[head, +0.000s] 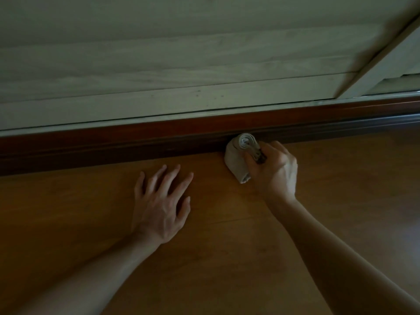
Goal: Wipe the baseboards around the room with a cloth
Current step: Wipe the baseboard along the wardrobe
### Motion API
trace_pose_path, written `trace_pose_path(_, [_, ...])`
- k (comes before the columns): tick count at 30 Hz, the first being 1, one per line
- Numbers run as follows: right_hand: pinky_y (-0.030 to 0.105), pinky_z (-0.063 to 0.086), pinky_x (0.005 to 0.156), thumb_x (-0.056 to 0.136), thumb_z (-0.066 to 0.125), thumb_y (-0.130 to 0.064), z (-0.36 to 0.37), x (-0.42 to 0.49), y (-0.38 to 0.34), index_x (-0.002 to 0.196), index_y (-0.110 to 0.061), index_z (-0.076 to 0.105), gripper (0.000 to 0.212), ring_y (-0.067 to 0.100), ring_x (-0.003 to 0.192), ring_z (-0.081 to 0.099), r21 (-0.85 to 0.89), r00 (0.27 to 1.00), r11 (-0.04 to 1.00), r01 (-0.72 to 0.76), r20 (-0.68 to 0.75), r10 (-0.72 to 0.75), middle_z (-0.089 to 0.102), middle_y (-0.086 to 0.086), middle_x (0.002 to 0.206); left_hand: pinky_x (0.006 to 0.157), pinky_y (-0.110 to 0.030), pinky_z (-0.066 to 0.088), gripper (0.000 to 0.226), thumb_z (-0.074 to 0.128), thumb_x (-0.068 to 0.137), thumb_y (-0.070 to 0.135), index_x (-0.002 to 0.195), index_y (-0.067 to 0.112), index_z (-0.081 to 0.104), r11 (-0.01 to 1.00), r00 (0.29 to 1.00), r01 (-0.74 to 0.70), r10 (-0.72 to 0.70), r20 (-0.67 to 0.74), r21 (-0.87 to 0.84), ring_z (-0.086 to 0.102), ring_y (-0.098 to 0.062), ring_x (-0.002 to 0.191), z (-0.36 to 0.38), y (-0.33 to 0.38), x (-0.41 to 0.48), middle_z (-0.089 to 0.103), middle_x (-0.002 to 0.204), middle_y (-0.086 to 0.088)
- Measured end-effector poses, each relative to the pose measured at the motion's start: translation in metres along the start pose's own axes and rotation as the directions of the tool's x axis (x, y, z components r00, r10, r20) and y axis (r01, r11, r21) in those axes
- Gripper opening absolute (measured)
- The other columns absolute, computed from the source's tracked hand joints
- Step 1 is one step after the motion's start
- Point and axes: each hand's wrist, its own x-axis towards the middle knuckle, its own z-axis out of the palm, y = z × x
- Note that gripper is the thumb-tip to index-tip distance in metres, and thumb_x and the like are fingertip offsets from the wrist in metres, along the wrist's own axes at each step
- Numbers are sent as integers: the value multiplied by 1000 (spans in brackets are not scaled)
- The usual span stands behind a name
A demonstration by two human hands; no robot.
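Two hands near baseboard (136, 142) — right hand (273, 171) grips rolled cloth (238, 155), seemingly touching it; left hand (160, 204) flat, fingers spread, just below on floor (227, 258).

Left hand (160, 205) palm down, fingers spread toward 1 o'clock, right hand (272, 171) at its 2 o'clock, fingers curled round a rolled cloth (236, 155), bare forearms outstretched

Cloth (236, 160) against baseboard (136, 142) (left hand (159, 205) leftward).
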Motion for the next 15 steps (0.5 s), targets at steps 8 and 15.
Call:
trace_pose_path(8, [17, 32, 47, 89, 70, -33, 17, -5, -22, 84, -11, 71, 23, 12, 57, 51, 0, 1000, 1000, -4, 21, 4, 60, 0, 77, 116, -64, 20, 56, 30, 97, 58, 149, 39, 42, 1000, 1000, -2, 2, 16, 11, 31, -28, 146, 0, -3, 0, 41, 155, 2])
trace_pose_path(15, [27, 47, 51, 90, 67, -38, 28, -3, -54, 93, -15, 70, 23, 17, 64, 60, 8, 984, 996, 86, 157, -86, 65, 1, 89, 116, -63, 20, 54, 35, 93, 56, 143, 40, 49, 1000, 999, -4, 4, 38, -3, 37, -29, 141, -3, -7, 3, 47, 149, 0])
